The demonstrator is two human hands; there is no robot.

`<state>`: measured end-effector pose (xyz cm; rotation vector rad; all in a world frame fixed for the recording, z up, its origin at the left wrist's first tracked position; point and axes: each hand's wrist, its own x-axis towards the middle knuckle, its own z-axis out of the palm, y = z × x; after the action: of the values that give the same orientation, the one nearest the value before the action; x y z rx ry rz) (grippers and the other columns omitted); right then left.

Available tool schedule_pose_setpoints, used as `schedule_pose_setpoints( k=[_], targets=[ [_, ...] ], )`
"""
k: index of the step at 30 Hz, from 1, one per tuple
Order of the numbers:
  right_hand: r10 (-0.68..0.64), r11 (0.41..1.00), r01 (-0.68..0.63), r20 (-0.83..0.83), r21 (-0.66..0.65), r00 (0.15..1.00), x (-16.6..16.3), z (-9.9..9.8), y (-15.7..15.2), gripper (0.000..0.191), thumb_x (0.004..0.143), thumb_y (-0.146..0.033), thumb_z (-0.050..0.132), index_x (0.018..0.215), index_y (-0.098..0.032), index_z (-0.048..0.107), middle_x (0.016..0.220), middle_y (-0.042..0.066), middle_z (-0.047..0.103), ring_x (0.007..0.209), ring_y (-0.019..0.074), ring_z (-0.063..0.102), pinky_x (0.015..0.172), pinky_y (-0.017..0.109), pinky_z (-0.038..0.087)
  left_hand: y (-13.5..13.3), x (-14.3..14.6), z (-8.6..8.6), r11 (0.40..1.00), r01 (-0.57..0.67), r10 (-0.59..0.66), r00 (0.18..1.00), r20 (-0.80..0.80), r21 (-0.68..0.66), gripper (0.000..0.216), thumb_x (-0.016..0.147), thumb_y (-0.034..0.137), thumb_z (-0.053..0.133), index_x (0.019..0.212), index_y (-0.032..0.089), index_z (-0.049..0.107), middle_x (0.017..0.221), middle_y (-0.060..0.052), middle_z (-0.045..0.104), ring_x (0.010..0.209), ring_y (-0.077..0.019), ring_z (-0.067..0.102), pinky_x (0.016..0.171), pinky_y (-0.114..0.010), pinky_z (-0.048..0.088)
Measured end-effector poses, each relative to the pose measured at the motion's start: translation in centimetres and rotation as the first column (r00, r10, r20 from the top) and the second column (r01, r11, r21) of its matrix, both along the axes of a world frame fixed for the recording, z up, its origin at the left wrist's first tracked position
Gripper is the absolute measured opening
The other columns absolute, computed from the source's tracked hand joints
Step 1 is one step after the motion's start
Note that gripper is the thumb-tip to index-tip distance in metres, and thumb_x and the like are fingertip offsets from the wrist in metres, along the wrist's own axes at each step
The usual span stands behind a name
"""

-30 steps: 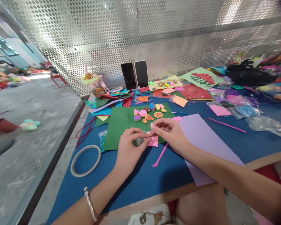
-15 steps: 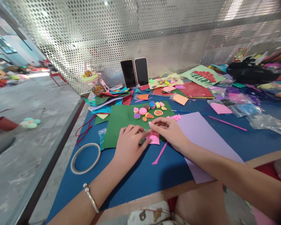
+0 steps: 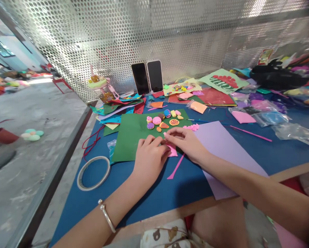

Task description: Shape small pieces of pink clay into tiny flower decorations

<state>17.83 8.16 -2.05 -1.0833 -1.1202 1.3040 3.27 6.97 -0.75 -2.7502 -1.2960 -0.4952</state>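
My left hand [image 3: 150, 155] is closed, with its fingertips and thumb at the edge of a small bag of pink clay [image 3: 173, 151] over the front of a green sheet [image 3: 126, 137]. Just right of it, my right hand [image 3: 184, 141] pinches a tiny lump of pink clay [image 3: 165, 134] between thumb and fingers. Behind both hands, several miniature clay foods lie on the green sheet, among them a round pizza [image 3: 174, 122], a pink cupcake [image 3: 149, 119] and a purple piece [image 3: 150, 126]. Crumbly pink clay [image 3: 192, 127] lies beside the right hand.
A purple sheet [image 3: 221, 148] lies under my right forearm. A tape roll [image 3: 94, 173] rests at the left, near a red cord [image 3: 92, 143]. Two phones [image 3: 148, 77] lean on the perforated metal panel [image 3: 185, 41]. Bagged clay [image 3: 243, 117] and a black bag [image 3: 275, 77] are at the right.
My left hand has shifted slightly right, and its thumb and fingers have come together at the pink bag. The right hand keeps its pinch in nearly the same place.
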Motion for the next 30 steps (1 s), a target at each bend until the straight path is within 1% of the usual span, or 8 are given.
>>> schedule_pose_setpoints(
  k=[5, 8, 10, 14, 17, 23, 25, 30],
  targets=[
    [0.022, 1.0, -0.022, 0.024, 0.016, 0.999, 0.2, -0.2, 0.0, 0.02, 0.067, -0.034, 0.073, 0.071, -0.018, 0.063, 0.07, -0.001, 0.063, 0.068, 0.0139, 0.062, 0.069, 0.026, 0.048, 0.5, -0.8, 0.6, 0.997, 0.008, 0.002, 0.99, 0.138, -0.075, 0.008, 0.082, 0.027, 0.062, 0.081, 0.024, 0.069, 0.089, 0.001, 0.066, 0.086, -0.0201, 0.052, 0.07, -0.035, 0.034],
    [0.029, 0.999, -0.03, 0.036, 0.017, 0.999, 0.3, -0.4, 0.0, 0.019, 0.069, -0.034, 0.071, 0.073, -0.018, 0.063, 0.073, 0.0, 0.064, 0.07, 0.0153, 0.063, 0.071, 0.029, 0.049, 1.1, -2.2, 1.4, 0.991, -0.127, 0.136, 0.965, 0.226, -0.052, 0.008, 0.081, 0.027, 0.063, 0.08, 0.024, 0.07, 0.085, -0.001, 0.064, 0.085, -0.0201, 0.053, 0.073, -0.034, 0.036],
    [0.027, 1.0, -0.028, 0.05, 0.012, 0.998, 0.3, -0.5, 0.0, 0.018, 0.07, -0.034, 0.07, 0.074, -0.018, 0.062, 0.074, 0.0, 0.064, 0.071, 0.0161, 0.064, 0.072, 0.03, 0.049, 1.5, -3.1, 1.7, 0.978, -0.194, 0.206, 0.962, 0.178, -0.083, 0.009, 0.079, 0.027, 0.064, 0.077, 0.023, 0.071, 0.082, -0.002, 0.063, 0.084, -0.0216, 0.052, 0.072, -0.035, 0.036],
    [0.048, 0.998, -0.052, 0.128, 0.028, 0.991, 0.3, -0.4, 0.0, 0.018, 0.071, -0.034, 0.069, 0.074, -0.018, 0.062, 0.075, 0.001, 0.064, 0.069, 0.0151, 0.062, 0.069, 0.028, 0.047, 1.7, -3.1, 1.2, 0.958, -0.134, 0.156, 0.985, 0.067, -0.255, 0.007, 0.076, 0.025, 0.066, 0.075, 0.022, 0.072, 0.082, -0.002, 0.064, 0.082, -0.0211, 0.052, 0.071, -0.034, 0.037],
    [0.076, 0.996, -0.081, 0.16, 0.022, 0.984, 0.4, -0.3, 0.0, 0.016, 0.072, -0.033, 0.068, 0.075, -0.018, 0.062, 0.074, 0.0, 0.063, 0.067, 0.0142, 0.06, 0.065, 0.027, 0.046, 1.7, -2.4, 0.4, 0.962, -0.107, 0.138, 0.984, 0.109, -0.252, 0.007, 0.075, 0.024, 0.067, 0.078, 0.023, 0.074, 0.084, -0.002, 0.062, 0.082, -0.0204, 0.051, 0.071, -0.034, 0.037],
    [0.085, 0.996, -0.089, 0.18, 0.014, 0.98, 0.5, -0.2, -0.2, 0.015, 0.071, -0.032, 0.067, 0.074, -0.018, 0.062, 0.073, -0.001, 0.062, 0.065, 0.0138, 0.058, 0.062, 0.026, 0.044, 2.1, -2.0, -0.7, 0.941, -0.126, 0.221, 0.931, 0.289, -0.313, 0.008, 0.075, 0.026, 0.068, 0.077, 0.025, 0.075, 0.077, -0.001, 0.058, 0.078, -0.018, 0.049, 0.072, -0.033, 0.039],
    [0.09, 0.996, -0.093, 0.179, 0.01, 0.98, 0.4, 0.0, -0.3, 0.016, 0.071, -0.033, 0.067, 0.073, -0.018, 0.062, 0.073, -0.001, 0.062, 0.065, 0.0136, 0.058, 0.062, 0.026, 0.044, 2.2, -2.0, -0.8, 0.939, -0.122, 0.22, 0.932, 0.289, -0.32, 0.007, 0.074, 0.025, 0.068, 0.076, 0.025, 0.075, 0.077, -0.001, 0.058, 0.077, -0.0178, 0.049, 0.072, -0.032, 0.039],
    [0.093, 0.995, -0.099, 0.178, 0.025, 0.98, 0.3, 0.1, -0.4, 0.015, 0.072, -0.032, 0.066, 0.073, -0.018, 0.062, 0.074, 0.0, 0.062, 0.067, 0.0137, 0.059, 0.065, 0.027, 0.045, 2.1, -1.7, -0.4, 0.931, -0.153, 0.222, 0.958, 0.181, -0.331, 0.007, 0.074, 0.026, 0.068, 0.075, 0.025, 0.075, 0.079, -0.002, 0.059, 0.08, -0.0197, 0.048, 0.071, -0.034, 0.037]
  ],
)
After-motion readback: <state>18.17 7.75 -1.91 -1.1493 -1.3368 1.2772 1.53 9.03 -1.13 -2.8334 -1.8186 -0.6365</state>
